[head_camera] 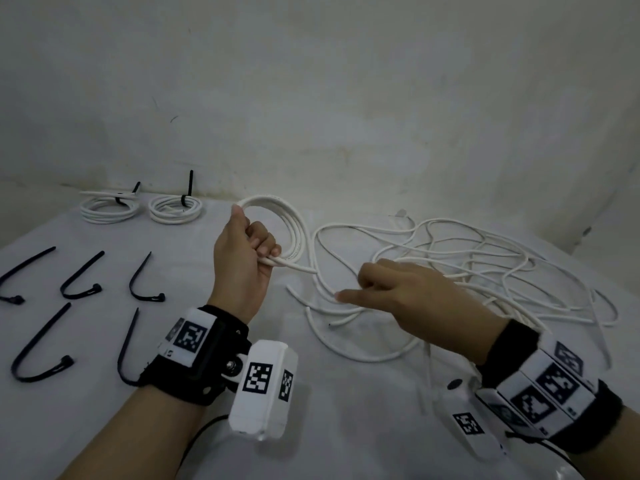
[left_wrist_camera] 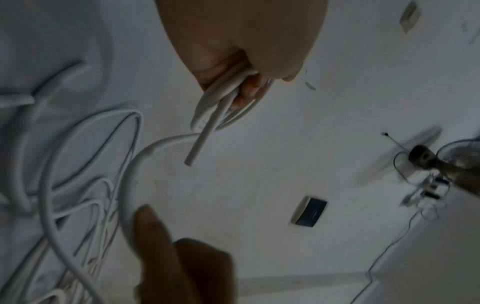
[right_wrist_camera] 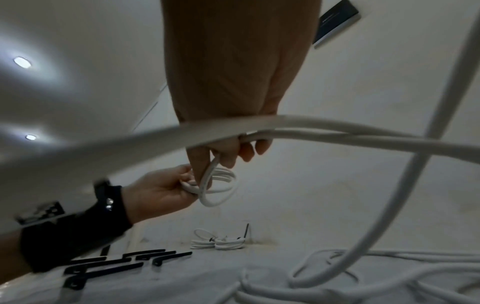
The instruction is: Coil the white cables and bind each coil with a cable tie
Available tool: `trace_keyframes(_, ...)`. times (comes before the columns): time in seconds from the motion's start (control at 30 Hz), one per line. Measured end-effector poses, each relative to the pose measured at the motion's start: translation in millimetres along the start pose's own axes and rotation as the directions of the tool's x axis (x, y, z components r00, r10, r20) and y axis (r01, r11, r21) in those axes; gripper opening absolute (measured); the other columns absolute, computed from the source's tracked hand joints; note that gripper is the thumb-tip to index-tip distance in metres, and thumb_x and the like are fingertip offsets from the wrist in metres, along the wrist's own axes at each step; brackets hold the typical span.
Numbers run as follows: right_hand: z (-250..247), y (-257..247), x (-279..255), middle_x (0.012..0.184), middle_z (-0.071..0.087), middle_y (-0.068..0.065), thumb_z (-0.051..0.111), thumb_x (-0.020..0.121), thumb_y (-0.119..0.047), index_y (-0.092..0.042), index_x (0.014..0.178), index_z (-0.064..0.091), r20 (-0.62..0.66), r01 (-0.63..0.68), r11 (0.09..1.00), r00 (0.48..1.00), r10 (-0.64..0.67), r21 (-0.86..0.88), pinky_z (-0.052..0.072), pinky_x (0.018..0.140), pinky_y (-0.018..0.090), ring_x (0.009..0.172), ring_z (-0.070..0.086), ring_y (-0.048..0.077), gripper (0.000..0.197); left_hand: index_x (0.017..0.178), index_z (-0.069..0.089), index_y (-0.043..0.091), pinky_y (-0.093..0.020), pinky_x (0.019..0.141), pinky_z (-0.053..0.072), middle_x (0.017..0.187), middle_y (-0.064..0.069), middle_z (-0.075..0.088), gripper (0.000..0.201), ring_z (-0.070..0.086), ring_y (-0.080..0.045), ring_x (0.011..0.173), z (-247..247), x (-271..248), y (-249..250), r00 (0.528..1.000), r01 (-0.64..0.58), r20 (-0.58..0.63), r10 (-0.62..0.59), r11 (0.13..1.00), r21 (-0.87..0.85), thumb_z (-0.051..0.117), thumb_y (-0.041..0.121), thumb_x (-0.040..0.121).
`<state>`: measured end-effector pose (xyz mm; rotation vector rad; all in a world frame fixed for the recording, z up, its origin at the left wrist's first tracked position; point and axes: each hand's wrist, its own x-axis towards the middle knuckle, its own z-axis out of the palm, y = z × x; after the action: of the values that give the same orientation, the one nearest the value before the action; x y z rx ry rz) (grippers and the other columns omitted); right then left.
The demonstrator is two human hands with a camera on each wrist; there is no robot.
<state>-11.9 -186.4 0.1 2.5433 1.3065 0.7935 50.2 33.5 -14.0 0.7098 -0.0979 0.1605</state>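
A white-covered table (head_camera: 346, 410) filled the head view, running back to a pale wall (head_camera: 346, 98). Across its right half sprawled the loose white cables (head_camera: 485, 271), a tangle of overlapping loops with several cut ends pointing toward the middle. Up at the back left, against the wall, sat two finished coils, the left bound coil (head_camera: 109, 209) and the right bound coil (head_camera: 176, 208), just beside each other, each cinched with a black tie whose tail stuck up. Five spare black cable ties (head_camera: 83, 277) lay bent in hook shapes on the near left of the table, apart from one another.

Centre stage, the left hand (head_camera: 242, 258) was raised above the cloth, fingers clenched round one side of the coil in progress (head_camera: 292, 230), several turns of white cable held upright. A strand ran from that coil off to the right. The right hand (head_camera: 408, 292) hovered over the tangle with its index finger extended; the right wrist view showed its other fingers curled round a white cable strand (right_wrist_camera: 337, 133) that led to the coil.
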Motion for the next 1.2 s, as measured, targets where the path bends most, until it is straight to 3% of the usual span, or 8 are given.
trace_keyframes(0.17, -14, -12, 26, 0.089, 0.064, 0.005, 0.036, 0.096, -0.001, -0.010, 0.103, 0.070, -0.146, 0.052, 0.999, 0.988, -0.052, -0.005, 0.037, 0.049, 0.028, 0.073, 0.056, 0.023, 0.036, 0.070, 0.031, 0.017, -0.020, 0.044, 0.036, 0.048, 0.007, 0.031, 0.037, 0.029, -0.006, 0.040, 3, -5, -9, 0.994, -0.034, 0.105, 0.019, 0.989, 0.143, 0.030, 0.031, 0.104)
trace_keyframes(0.3, -15, -4, 40, 0.089, 0.065, 0.007, 0.059, 0.088, 0.004, -0.008, 0.096, 0.068, -0.282, -0.077, 0.997, 0.956, 0.082, 0.028, 0.047, 0.048, 0.036, 0.074, 0.058, 0.027, 0.016, 0.070, 0.034, 0.014, -0.025, 0.049, 0.036, 0.053, 0.004, 0.036, 0.037, 0.034, -0.010, 0.044, 5, -15, -17, 0.958, -0.119, 0.285, 0.008, 0.920, 0.375, 0.031, 0.029, 0.103)
trace_keyframes(0.4, -12, -2, 52, 0.086, 0.061, 0.006, 0.061, 0.090, -0.005, -0.007, 0.094, 0.066, -0.286, -0.137, 0.985, 0.945, 0.162, 0.108, 0.048, 0.049, 0.039, 0.073, 0.058, 0.025, 0.006, 0.075, 0.045, 0.011, -0.028, 0.052, 0.039, 0.058, -0.002, 0.047, 0.036, 0.043, -0.016, 0.051, 7, -25, -21, 0.922, -0.179, 0.384, -0.045, 0.831, 0.527, 0.035, 0.035, 0.100)
trace_keyframes(0.63, -2, 10, 63, 0.084, 0.058, 0.004, 0.053, 0.095, -0.023, -0.007, 0.093, 0.065, -0.326, -0.174, 0.952, 0.911, 0.252, 0.251, 0.048, 0.048, 0.039, 0.063, 0.055, 0.021, 0.020, 0.079, 0.048, 0.011, -0.019, 0.042, 0.033, 0.041, 0.005, 0.028, 0.038, 0.027, -0.008, 0.038, 11, -28, -17, 0.885, 0.102, 0.391, -0.253, 0.924, 0.369, 0.037, 0.046, 0.090)
trace_keyframes(0.8, 6, 10, 61, 0.084, 0.056, 0.001, 0.053, 0.095, -0.028, -0.007, 0.095, 0.063, -0.350, -0.188, 0.927, 0.887, 0.302, 0.324, 0.048, 0.050, 0.038, 0.061, 0.053, 0.017, 0.023, 0.069, 0.045, 0.015, -0.019, 0.040, 0.028, 0.045, 0.006, 0.023, 0.030, 0.022, -0.008, 0.039, 11, -28, -13, 0.892, 0.081, 0.374, -0.255, 0.902, 0.423, 0.049, 0.036, 0.089)
trace_keyframes(0.93, 6, 10, 43, 0.085, 0.055, -0.011, 0.048, 0.093, -0.044, -0.018, 0.105, 0.052, -0.275, -0.328, 0.857, 0.848, 0.452, 0.398, 0.050, 0.055, 0.032, 0.063, 0.053, 0.007, 0.029, 0.067, 0.037, 0.015, -0.018, 0.038, 0.027, 0.043, 0.007, 0.022, 0.035, 0.020, -0.007, 0.037, 11, -22, -12, 0.939, 0.108, 0.269, -0.213, 0.927, 0.358, 0.039, 0.024, 0.101)
trace_keyframes(1.07, 4, 20, 10, 0.083, 0.056, -0.016, 0.041, 0.089, -0.057, -0.024, 0.105, 0.049, -0.068, -0.407, 0.829, 0.883, 0.465, 0.383, 0.051, 0.060, 0.030, 0.066, 0.058, 0.004, 0.037, 0.066, 0.034, 0.016, -0.016, 0.036, 0.027, 0.041, 0.008, 0.022, 0.037, 0.020, -0.006, 0.034, 8, -12, -2, 0.965, 0.130, 0.198, -0.169, 0.972, 0.197, 0.036, 0.026, 0.102)
trace_keyframes(1.2, 6, 28, -16, 0.084, 0.061, -0.013, 0.045, 0.087, -0.044, -0.026, 0.102, 0.054, 0.152, -0.457, 0.770, 0.886, 0.438, 0.445, 0.052, 0.074, 0.038, 0.079, 0.061, 0.008, 0.025, 0.067, 0.034, 0.017, -0.016, 0.036, 0.026, 0.040, 0.008, 0.022, 0.037, 0.021, -0.005, 0.034, 4, -6, 3, 0.979, 0.108, 0.162, -0.126, 0.988, 0.114, 0.036, 0.028, 0.102)
